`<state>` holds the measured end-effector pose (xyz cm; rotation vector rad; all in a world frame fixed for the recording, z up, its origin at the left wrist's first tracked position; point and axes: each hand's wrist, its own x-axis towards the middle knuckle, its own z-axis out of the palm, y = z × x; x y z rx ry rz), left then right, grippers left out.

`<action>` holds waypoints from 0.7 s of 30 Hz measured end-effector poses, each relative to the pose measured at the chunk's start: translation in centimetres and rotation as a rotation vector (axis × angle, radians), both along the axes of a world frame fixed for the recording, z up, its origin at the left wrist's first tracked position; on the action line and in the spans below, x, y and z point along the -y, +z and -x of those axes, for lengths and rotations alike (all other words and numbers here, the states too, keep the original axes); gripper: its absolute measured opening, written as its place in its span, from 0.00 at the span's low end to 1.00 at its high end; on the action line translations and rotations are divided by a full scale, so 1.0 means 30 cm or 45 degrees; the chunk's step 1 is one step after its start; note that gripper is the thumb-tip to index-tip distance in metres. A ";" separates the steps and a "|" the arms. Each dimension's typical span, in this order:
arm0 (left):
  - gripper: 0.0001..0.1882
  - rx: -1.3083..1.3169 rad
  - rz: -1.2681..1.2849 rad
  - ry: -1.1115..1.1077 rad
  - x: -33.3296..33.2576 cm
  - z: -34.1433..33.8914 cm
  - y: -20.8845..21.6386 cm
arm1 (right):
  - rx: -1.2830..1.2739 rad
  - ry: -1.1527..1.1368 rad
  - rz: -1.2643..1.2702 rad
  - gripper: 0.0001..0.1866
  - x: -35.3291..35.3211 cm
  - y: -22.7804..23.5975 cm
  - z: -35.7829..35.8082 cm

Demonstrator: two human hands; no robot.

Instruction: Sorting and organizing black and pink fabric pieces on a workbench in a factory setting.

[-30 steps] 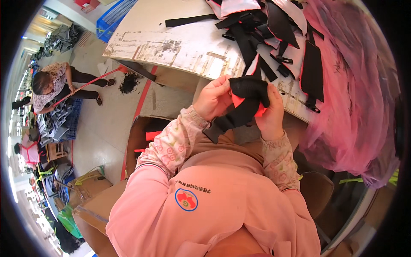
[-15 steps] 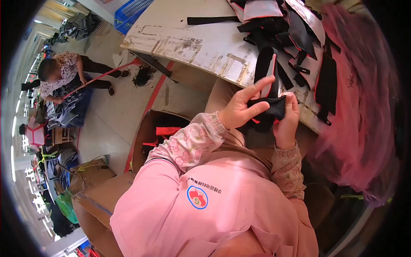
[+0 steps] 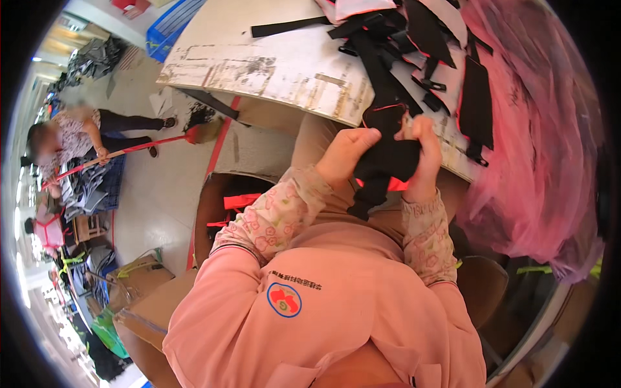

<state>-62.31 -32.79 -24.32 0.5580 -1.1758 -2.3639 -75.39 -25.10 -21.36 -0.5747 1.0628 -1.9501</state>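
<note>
Workshop, worn white table (image 3: 284, 71) strewn with black straps (image 3: 388, 39). Left hand (image 3: 343, 155) and right hand (image 3: 424, 158) both clenched on black fabric piece (image 3: 388, 161), red-edged, held before table edge above lap. Step, judged: folding or bunching piece; further handling needs firm two-hand hold.

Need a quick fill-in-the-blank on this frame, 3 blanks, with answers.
1. Both hands, the left hand and the right hand, grip a ____ fabric piece with orange trim.
2. More straps lie on the worn white ____ ahead of the hands.
3. On the floor to the person's left, another person holds a ____ with a red handle.

Missing words: black; table; broom
</note>
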 end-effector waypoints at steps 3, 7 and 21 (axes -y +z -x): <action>0.19 0.000 -0.318 0.042 0.005 0.002 0.009 | -0.099 0.105 0.068 0.18 0.039 -0.026 0.007; 0.23 -0.185 -0.417 0.337 0.057 0.004 0.045 | -0.420 -0.129 -0.138 0.19 0.062 -0.059 -0.023; 0.14 0.507 1.628 0.967 0.172 -0.047 -0.036 | -0.455 0.286 -0.417 0.36 0.012 -0.033 -0.136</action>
